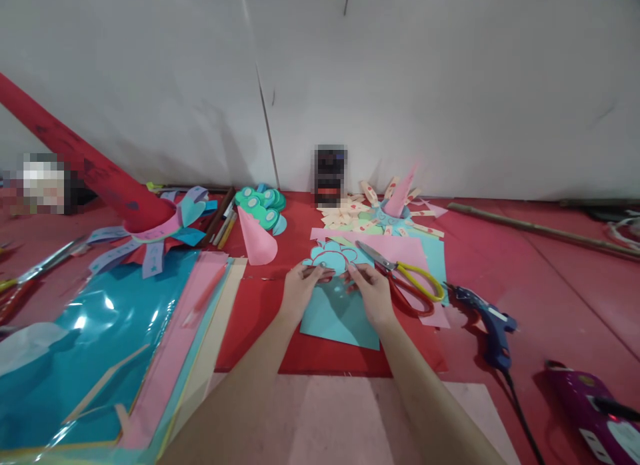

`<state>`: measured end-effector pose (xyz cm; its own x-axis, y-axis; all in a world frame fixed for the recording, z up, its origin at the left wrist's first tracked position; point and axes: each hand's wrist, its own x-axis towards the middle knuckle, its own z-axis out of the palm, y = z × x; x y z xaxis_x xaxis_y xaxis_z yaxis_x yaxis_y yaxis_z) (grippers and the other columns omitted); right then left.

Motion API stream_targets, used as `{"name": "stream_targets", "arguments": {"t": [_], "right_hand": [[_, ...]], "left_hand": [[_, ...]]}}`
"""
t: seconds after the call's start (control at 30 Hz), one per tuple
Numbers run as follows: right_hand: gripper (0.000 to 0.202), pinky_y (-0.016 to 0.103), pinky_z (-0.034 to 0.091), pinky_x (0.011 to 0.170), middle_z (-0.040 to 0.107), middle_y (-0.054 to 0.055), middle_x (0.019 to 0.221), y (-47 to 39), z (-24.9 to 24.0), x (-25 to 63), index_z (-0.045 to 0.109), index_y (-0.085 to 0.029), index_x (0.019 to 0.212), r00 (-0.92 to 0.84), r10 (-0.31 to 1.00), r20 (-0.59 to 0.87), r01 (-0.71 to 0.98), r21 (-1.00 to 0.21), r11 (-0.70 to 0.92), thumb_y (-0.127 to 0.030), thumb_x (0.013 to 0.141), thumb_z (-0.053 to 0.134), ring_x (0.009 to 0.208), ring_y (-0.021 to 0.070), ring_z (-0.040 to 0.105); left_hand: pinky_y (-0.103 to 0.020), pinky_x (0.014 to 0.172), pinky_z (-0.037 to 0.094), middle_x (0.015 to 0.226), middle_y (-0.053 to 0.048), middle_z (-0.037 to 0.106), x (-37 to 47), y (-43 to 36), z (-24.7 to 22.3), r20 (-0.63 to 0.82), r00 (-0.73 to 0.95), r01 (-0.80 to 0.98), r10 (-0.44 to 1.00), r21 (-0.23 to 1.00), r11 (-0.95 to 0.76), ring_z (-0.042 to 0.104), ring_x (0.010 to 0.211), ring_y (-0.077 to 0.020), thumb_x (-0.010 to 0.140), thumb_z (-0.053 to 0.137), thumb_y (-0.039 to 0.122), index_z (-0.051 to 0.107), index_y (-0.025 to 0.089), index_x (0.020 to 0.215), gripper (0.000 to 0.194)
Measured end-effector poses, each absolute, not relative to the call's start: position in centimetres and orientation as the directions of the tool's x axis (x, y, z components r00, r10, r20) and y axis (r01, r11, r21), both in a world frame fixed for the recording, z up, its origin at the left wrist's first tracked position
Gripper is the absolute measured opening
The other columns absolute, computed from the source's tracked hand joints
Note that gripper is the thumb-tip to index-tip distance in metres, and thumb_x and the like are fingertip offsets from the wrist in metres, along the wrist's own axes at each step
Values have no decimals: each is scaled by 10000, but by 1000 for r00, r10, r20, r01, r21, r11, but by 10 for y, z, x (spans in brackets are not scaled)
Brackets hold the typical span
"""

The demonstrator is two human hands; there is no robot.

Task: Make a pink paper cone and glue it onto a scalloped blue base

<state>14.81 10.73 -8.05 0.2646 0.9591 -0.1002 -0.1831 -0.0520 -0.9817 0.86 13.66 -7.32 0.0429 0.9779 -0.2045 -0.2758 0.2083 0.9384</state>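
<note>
Pinching a light-blue, scalloped paper piece with red outlines [333, 257] in both hands: left hand [300, 288] has thumb and fingers closed on its left side, right hand [374, 290] likewise on its right side. Piece sits between the two sets of fingertips, over a flat light-blue paper sheet [340, 325]. Metal scissors with yellow and red handles [393, 266] just right of right fingers. Dark-blue pistol-shaped glue gun [493, 325] farther right, well apart. Pink paper cone [257, 240] left of and beyond left fingers.
</note>
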Motion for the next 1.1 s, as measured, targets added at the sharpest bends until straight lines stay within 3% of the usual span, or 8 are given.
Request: {"name": "stream_targets", "arguments": {"t": [0.43, 0.67, 0.93, 1.1], "right_hand": [[461, 269, 451, 411, 698, 54, 646, 108, -77, 150, 598, -200, 774, 275, 948, -163, -329, -942, -67, -654, 697, 621, 522, 170, 601], [369, 278, 471, 432, 714, 57, 677, 106, -72, 149, 590, -208, 751, 233, 958, -164, -314, -946, -85, -564, 694, 672, 544, 181, 626], [324, 268, 501, 451, 722, 47, 674, 106, -76, 146, 680, -186, 760, 244, 961, -130, -245, -967, -69, -485, 649, 736, 530, 156, 612], [285, 310, 552, 494, 751, 60, 820, 106, -80, 145, 744, -195, 811, 327, 937, -120, -220, -974, -48, -425, 642, 741, 641, 202, 666]], "left_hand": [[-384, 644, 569, 622, -62, 721, 7, 135, -73, -224, 29, -347, 974, 912, 220, 716, 631, -272, 540, 763, 612, 598, 178, 670, 481], [-420, 691, 574, 649, -76, 714, 6, 135, -74, -214, 39, -328, 976, 920, 215, 725, 760, -315, 600, 748, 562, 598, 177, 692, 423], [-375, 639, 572, 652, -59, 717, 5, 137, -74, -200, 23, -318, 980, 928, 197, 719, 639, -267, 574, 757, 573, 603, 172, 759, 468], [-334, 597, 569, 709, -76, 731, 3, 135, -70, -215, 56, -322, 975, 920, 222, 724, 663, -257, 619, 729, 605, 599, 164, 870, 524]]}}
